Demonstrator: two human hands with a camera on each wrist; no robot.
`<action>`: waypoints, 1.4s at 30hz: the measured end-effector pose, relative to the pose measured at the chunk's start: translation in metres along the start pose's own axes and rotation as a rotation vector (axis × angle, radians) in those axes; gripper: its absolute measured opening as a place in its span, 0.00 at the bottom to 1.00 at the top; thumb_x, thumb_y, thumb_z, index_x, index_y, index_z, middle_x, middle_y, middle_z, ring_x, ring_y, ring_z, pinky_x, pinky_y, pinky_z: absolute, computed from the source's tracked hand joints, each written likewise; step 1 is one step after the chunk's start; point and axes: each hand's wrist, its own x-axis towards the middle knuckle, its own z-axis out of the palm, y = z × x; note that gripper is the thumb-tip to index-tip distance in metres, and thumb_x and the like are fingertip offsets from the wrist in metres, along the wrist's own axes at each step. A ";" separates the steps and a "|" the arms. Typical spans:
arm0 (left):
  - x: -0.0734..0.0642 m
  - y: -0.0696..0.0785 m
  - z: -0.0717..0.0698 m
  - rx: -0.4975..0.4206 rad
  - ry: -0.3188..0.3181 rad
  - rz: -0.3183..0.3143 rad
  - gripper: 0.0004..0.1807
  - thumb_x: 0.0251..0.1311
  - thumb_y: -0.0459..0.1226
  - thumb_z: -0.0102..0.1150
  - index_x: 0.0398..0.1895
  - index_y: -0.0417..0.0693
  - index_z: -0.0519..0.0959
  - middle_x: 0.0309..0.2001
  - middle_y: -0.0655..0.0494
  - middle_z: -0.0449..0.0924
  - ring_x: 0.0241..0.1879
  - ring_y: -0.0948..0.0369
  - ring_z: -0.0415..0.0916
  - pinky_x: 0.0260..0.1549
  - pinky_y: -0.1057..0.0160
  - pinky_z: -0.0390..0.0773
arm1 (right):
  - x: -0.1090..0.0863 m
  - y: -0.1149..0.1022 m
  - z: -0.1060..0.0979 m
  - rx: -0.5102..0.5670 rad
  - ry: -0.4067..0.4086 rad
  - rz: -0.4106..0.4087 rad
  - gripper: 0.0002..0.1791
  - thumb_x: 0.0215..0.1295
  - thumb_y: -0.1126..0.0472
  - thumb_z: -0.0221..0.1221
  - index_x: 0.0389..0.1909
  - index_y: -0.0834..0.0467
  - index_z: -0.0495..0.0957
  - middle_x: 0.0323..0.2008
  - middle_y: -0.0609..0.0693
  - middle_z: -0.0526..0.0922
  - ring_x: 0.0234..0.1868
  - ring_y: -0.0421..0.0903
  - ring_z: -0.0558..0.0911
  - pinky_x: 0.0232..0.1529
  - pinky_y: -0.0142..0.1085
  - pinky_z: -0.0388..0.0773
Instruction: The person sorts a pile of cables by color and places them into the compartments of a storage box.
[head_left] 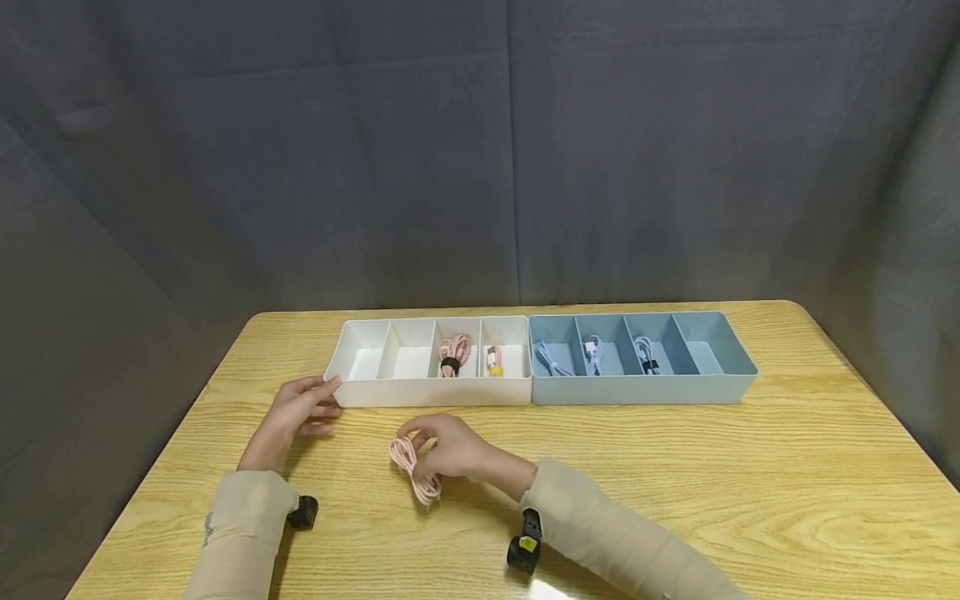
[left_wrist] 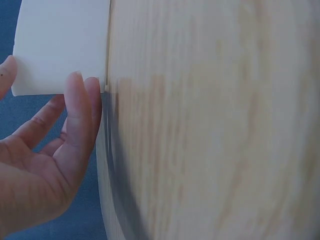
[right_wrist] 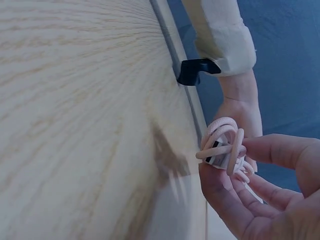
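Observation:
A looped pink cable (head_left: pixel 416 472) is pinched between the thumb and fingers of my right hand (head_left: pixel 456 450), just in front of the white divided box (head_left: pixel 442 392). In the right wrist view, a metal plug (right_wrist: pixel 218 154) shows among the loops of the cable. My left hand (head_left: pixel 294 412) is at the box's front left corner, its thumb at the rim. Seen from the left wrist, its fingers (left_wrist: pixel 79 112) are extended at the box end, without curling round it. Inside the box lie a pink cable with a black strap (head_left: pixel 452 357) and another with a yellow strap (head_left: pixel 495 362).
Against the white box's right end stands a blue divided box (head_left: pixel 637 390). Three of its compartments hold light blue cables (head_left: pixel 592 355). Both boxes are near the back of the wooden table (head_left: pixel 810 467), before a dark curtain (head_left: pixel 337 167).

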 end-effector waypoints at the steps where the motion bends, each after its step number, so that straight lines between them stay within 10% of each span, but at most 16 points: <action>1: 0.000 0.000 0.000 -0.002 0.001 -0.003 0.41 0.60 0.53 0.52 0.65 0.32 0.54 0.43 0.45 0.73 0.33 0.61 0.78 0.32 0.59 0.81 | 0.000 -0.001 -0.001 0.006 0.003 -0.005 0.30 0.37 0.81 0.61 0.48 0.61 0.76 0.32 0.51 0.75 0.22 0.41 0.72 0.17 0.30 0.73; 42: 0.001 0.000 -0.001 -0.004 0.000 -0.017 0.41 0.60 0.52 0.53 0.65 0.33 0.54 0.44 0.45 0.72 0.34 0.60 0.79 0.32 0.59 0.81 | 0.049 -0.032 -0.045 0.354 0.204 0.032 0.32 0.50 0.77 0.60 0.59 0.61 0.68 0.39 0.56 0.73 0.27 0.43 0.75 0.24 0.33 0.80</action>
